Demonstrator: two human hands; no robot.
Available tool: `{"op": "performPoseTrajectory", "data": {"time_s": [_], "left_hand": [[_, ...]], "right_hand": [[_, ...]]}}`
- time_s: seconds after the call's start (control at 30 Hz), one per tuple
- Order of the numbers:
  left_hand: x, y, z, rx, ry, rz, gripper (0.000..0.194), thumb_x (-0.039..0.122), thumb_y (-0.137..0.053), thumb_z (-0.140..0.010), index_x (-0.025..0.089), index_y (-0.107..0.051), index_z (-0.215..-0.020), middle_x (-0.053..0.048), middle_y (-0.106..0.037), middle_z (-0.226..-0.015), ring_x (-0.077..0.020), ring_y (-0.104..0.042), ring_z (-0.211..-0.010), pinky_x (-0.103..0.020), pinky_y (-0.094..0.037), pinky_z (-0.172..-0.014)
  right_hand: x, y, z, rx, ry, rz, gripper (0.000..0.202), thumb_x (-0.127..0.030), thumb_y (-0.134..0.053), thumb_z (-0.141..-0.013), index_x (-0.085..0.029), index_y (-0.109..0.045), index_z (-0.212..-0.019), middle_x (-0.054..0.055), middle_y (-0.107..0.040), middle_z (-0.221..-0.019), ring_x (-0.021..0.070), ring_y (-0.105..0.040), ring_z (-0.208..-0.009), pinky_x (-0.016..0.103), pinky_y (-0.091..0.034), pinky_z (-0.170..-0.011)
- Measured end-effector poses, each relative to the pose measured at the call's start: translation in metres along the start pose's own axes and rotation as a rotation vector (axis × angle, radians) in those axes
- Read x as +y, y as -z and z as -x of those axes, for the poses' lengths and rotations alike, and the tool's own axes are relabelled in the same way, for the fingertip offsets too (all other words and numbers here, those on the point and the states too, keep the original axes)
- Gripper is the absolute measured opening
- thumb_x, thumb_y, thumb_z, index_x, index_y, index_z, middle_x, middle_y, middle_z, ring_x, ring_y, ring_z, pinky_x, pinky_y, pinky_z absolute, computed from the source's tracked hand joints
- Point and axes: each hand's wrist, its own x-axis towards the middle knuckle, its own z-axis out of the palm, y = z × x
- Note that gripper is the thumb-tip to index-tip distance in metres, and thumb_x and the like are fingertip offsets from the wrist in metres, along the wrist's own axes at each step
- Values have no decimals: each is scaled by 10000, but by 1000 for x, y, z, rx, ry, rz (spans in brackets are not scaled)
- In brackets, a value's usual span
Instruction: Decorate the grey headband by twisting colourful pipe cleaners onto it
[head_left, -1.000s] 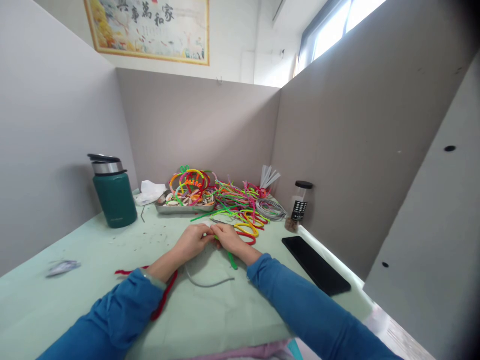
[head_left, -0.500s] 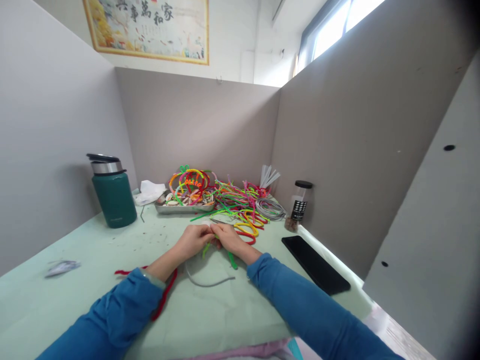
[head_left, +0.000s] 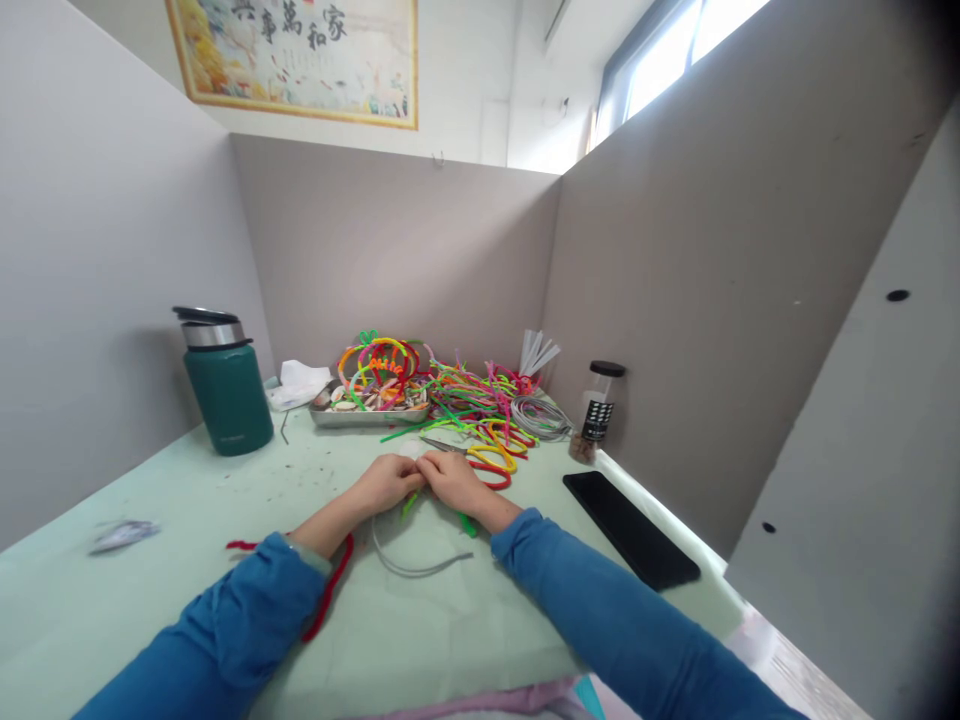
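Observation:
My left hand point(head_left: 386, 485) and my right hand point(head_left: 452, 480) meet at the middle of the table, fingertips pinched together. Fuzzy green pipe cleaner point(head_left: 467, 524) pokes out below the right fingers, and a yellow-green end point(head_left: 409, 503) shows below the left. The part between the fingertips is hidden. From under the left hand a thin grey strip point(head_left: 420, 573) curves across the table; whether it is held, I cannot tell. A red pipe cleaner point(head_left: 330, 600) lies partly beneath my left forearm. Just beyond the right hand are scissors point(head_left: 444, 445) with yellow and red looped handles.
A metal tray point(head_left: 367, 419) of small pieces and colourful bands stands at the back, beside a pile of pipe cleaners point(head_left: 472, 390) and coiled grey strips point(head_left: 541, 418). A green bottle point(head_left: 229, 400) stands left; a clear jar point(head_left: 596, 415) and black phone-like slab point(head_left: 631, 528) are right.
Both hands have lowered slightly, and the right has shifted a little left. More of the scissors' blades shows. Less of the green ends sticks out below the fingers.

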Motion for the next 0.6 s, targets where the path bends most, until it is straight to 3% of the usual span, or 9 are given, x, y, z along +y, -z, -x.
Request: {"op": "performPoseTrajectory", "data": {"time_s": [0.27, 0.6], "left_hand": [[0, -2, 1, -49, 138, 168, 234, 375, -436, -725, 169, -490, -629, 62, -403, -442, -75, -361, -345, -199, -256, -384], [4, -1, 3, -119, 152, 293, 284, 431, -464, -735, 176, -425, -615, 83, -353, -397, -54, -308, -306, -188, -220, -345]], "right_hand": [[1, -2, 1, 26, -12, 11, 277, -287, -413, -867, -166, -618, -724, 12, -578, -638, 109, -442, -576, 228, -231, -529], [6, -2, -2, -3, 6, -14, 258, -246, -419, -854, -161, -603, -693, -3, -561, -624, 104, -430, -571, 221, -230, -519]]}}
